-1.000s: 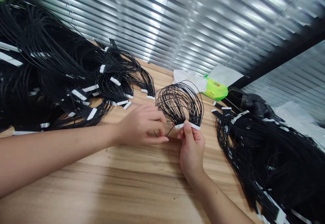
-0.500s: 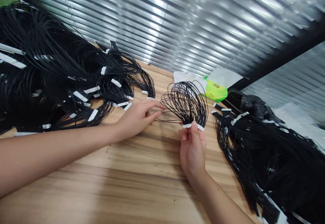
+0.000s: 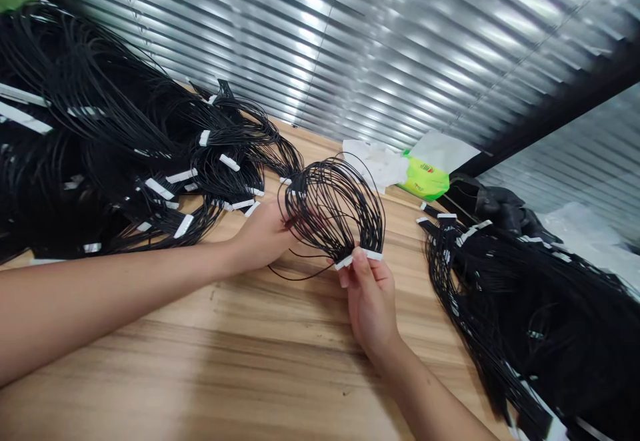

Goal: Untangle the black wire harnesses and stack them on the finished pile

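Note:
A looped black wire harness (image 3: pixel 330 207) is held up over the wooden table, its thin wires bowing out into a rounded loop. My right hand (image 3: pixel 371 297) pinches its white connectors (image 3: pixel 373 254) between thumb and fingers at the lower end. At the loop's left side, my left hand (image 3: pixel 267 234) reaches in among the wires. Those wires cover its fingertips, so their grip cannot be made out. One or two stray wires hang below the loop, between the hands.
A large heap of black wire harnesses (image 3: pixel 100 134) with white connectors lies at the left. Another pile (image 3: pixel 545 314) fills the right side. Toward the back sit a green packet (image 3: pixel 425 177) and white tissue (image 3: pixel 370 161), before a ridged metallic wall (image 3: pixel 280 34).
My right hand has shifted slightly left with the harness, and the loop has swung left. The left hand's fingers, visible before beside the wires, are now partly hidden behind them.

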`<move>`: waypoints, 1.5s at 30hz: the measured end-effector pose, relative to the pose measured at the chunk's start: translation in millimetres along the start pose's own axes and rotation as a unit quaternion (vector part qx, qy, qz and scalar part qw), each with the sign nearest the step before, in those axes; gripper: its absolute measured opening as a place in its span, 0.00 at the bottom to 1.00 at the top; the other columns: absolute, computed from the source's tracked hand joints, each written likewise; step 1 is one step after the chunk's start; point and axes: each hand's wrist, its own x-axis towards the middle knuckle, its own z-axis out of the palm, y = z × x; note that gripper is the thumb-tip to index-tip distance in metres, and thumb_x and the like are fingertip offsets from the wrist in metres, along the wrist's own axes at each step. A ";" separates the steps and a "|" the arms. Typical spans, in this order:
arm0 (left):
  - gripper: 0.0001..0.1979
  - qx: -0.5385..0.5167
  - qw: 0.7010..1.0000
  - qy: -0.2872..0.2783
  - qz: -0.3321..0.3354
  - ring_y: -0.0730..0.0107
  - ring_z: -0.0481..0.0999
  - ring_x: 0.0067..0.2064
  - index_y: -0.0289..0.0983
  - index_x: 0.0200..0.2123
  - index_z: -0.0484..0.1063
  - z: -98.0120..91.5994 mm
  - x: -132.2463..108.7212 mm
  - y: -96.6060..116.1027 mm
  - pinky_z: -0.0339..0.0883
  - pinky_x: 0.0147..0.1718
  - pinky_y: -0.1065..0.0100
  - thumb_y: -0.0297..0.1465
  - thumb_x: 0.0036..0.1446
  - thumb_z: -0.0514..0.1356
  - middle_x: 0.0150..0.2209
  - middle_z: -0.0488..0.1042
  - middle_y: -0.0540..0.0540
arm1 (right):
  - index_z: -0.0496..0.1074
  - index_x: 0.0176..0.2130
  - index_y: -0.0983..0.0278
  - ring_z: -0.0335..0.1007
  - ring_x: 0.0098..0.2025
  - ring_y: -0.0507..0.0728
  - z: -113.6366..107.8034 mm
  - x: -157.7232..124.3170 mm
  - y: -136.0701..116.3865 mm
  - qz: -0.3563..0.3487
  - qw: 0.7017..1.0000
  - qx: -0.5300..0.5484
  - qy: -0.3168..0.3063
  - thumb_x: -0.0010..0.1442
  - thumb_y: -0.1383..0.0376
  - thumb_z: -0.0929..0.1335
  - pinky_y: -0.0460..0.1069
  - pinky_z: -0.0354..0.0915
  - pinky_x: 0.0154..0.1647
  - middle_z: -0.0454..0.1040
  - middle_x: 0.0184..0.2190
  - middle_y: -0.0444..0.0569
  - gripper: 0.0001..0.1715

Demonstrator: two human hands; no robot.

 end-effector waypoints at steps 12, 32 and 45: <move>0.07 -0.017 0.999 -0.003 0.035 0.76 0.75 0.35 0.36 0.37 0.76 3.5 1.2 -11.8 0.71 0.37 0.74 0.33 0.58 0.61 0.34 0.78 0.48 | 0.78 0.31 0.62 0.60 0.21 0.47 1.1 -2.6 1.8 0.075 0.993 0.017 -0.085 0.48 0.54 0.75 0.43 0.58 0.20 0.73 0.21 0.42 0.15; 0.09 -0.092 0.987 -0.128 0.042 0.72 0.76 0.40 0.32 0.38 0.75 0.3 9.9 -9.1 0.69 0.43 0.71 0.26 0.59 0.55 0.39 0.78 0.45 | 0.77 0.28 0.62 0.60 0.20 0.46 1.4 -2.7 -2.0 0.085 0.992 0.040 -0.086 0.49 0.55 0.75 0.43 0.58 0.22 0.72 0.20 0.40 0.13; 0.07 -0.224 0.946 -0.162 -0.171 0.70 0.77 0.35 0.33 0.36 0.73 -1.7 4.1 8.7 0.73 0.32 0.71 0.29 0.57 0.57 0.34 0.79 0.44 | 0.74 0.21 0.61 0.58 0.17 0.49 4.1 -3.7 -9.3 0.128 0.981 0.063 -0.130 0.45 0.51 0.76 0.47 0.60 0.22 0.68 0.15 0.40 0.17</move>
